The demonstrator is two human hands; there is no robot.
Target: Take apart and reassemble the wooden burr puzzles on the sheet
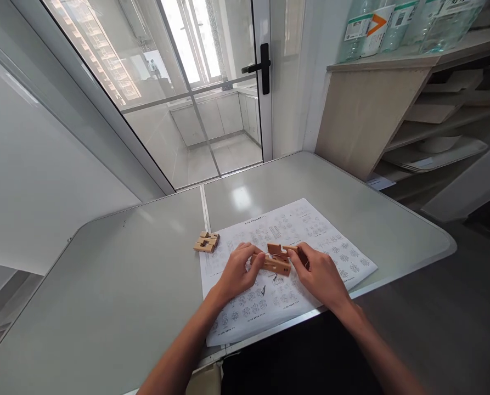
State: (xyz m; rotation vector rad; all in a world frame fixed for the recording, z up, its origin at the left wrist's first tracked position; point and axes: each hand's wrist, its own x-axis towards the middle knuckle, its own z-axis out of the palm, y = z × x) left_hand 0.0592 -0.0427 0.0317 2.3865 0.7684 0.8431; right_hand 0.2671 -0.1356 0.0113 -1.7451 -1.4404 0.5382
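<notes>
My left hand pinches a notched wooden puzzle piece by its left end, thumb on top. Close by on the right, my right hand grips another notched wooden piece, its fingers curled round the right end. The two pieces lie close together; whether they interlock I cannot tell. Beneath both hands spreads a large printed instruction sheet covered in small diagrams. Several more wooden pieces sit grouped at the sheet's upper left corner.
The pale table has a metal edge along its near side. Behind it stands a glass door with a black handle. At the right, a wooden shelf unit carries large plastic bottles on top and flat items on its shelves.
</notes>
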